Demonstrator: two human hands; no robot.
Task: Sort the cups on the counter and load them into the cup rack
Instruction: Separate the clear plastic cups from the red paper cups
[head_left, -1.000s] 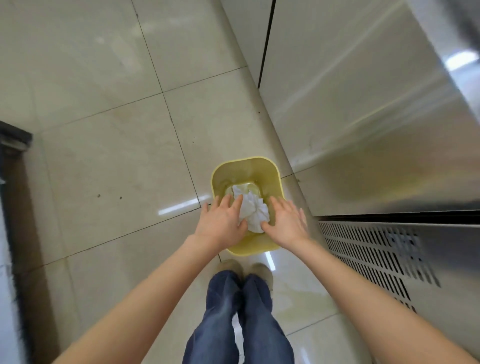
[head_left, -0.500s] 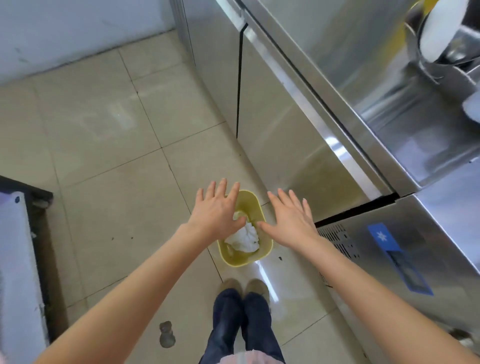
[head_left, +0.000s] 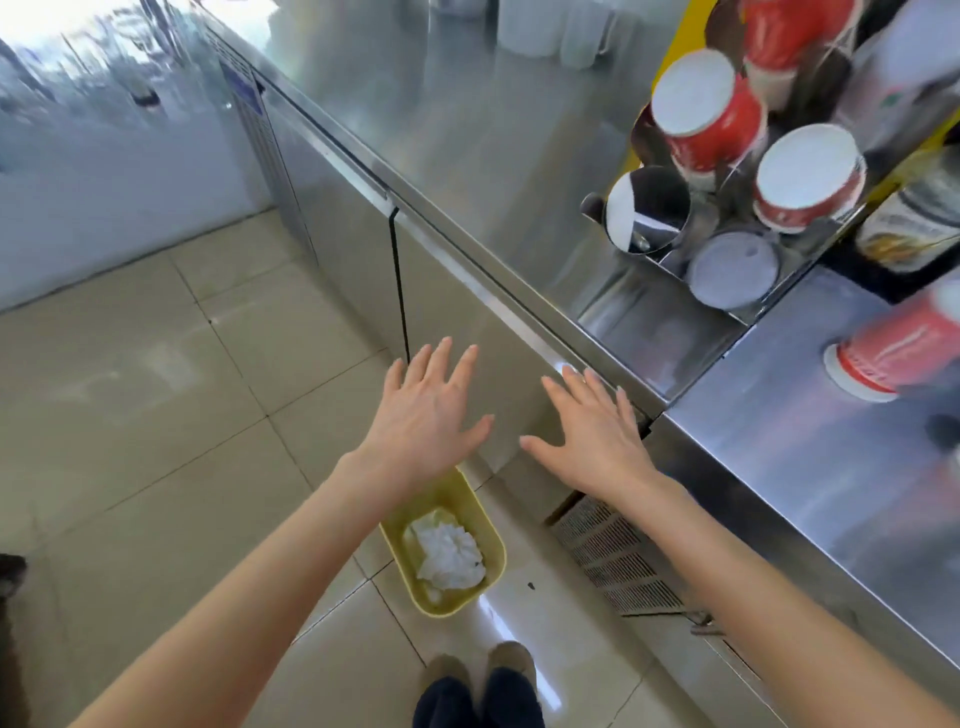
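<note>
Both hands (head_left: 426, 415) raised off yellow bin (head_left: 457, 545), fingers (head_left: 582, 384) spread

Looks like the back counter of a drink shop or cafe kitchen. Long stainless steel counter (head_left: 467, 130) with under-counter fridge doors (head_left: 457, 332) and a vent grille (head_left: 618, 566), a metal cup rack (head_left: 670, 208) holding red paper cups (head_left: 701, 119) on the right, beige tiled floor (head_left: 130, 389), small yellow bin (head_left: 493, 545) near the feet.

No legible text; print on red cups (head_left: 709, 117) blurred.
</note>
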